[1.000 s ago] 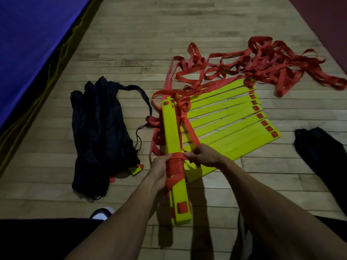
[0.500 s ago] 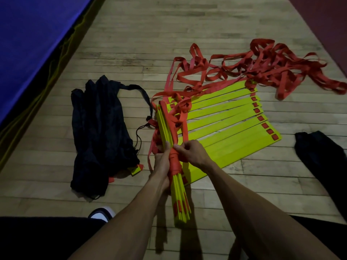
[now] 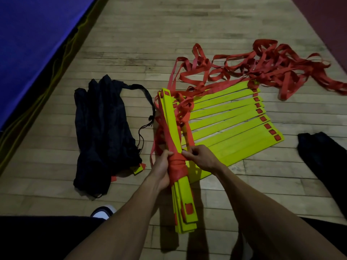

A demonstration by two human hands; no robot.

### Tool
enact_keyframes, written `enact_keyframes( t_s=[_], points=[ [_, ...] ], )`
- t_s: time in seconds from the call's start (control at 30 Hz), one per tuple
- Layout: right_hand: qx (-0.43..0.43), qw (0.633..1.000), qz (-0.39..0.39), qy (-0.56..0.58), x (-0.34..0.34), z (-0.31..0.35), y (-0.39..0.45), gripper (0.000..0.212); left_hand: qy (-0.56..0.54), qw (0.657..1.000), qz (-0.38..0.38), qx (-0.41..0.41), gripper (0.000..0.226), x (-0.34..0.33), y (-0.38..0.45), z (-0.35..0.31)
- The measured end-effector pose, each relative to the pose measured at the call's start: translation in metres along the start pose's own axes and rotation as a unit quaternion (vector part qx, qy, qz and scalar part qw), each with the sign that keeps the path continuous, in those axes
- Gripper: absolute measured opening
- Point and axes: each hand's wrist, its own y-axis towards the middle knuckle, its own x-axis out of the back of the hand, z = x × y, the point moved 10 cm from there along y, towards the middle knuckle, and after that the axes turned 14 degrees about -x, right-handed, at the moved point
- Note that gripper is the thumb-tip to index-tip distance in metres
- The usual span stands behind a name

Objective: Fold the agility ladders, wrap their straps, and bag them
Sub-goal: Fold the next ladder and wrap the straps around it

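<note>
Left hand (image 3: 163, 167) gripping folded rung bundle (image 3: 185, 201) at its red strap wrap (image 3: 177, 165), right hand (image 3: 201, 156) pinching the strap, black bag (image 3: 101, 128) lying beside

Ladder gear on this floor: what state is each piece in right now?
Stacked rungs: bundled, strap-wrapped, held up.
Left hand: grips the wrap.
Right hand: pinches the strap.
Second ladder: fanned flat, unfolded.
Loose straps: tangled.
Black bag: filled, a rung end poking out.

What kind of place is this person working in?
Probably a sports hall or gym: a wooden strip floor, a blue mat along its edge, and yellow agility ladder rungs spread out.
</note>
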Motion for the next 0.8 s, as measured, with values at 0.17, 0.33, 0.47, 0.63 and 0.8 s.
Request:
enact_keyframes(
  t_s=[0.17,0.33,0.47,0.63,0.8],
  points=[
    [0.007,0.999,-0.03,-0.021,-0.005,0.003,-0.002,0.053,0.02,0.998,-0.056,0.009,0.027,0.014,0.003,0.007],
    [0.006,0.998,0.042,0.053,-0.016,0.018,-0.004,0.047,0.052,0.995,-0.086,-0.007,0.033,0.025,0.003,0.0],
    [0.009,0.994,0.101,0.034,-0.013,0.022,-0.002,0.041,0.042,0.998,-0.035,-0.014,0.063,0.026,0.009,-0.001],
    [0.013,0.997,0.075,0.009,-0.009,0.02,-0.001,0.037,0.074,0.997,0.006,-0.034,0.041,0.019,0.009,-0.001],
    [-0.013,0.999,0.004,-0.051,-0.021,0.007,-0.001,0.042,0.064,0.996,-0.026,-0.047,0.081,0.018,0.012,0.0]
  ],
)
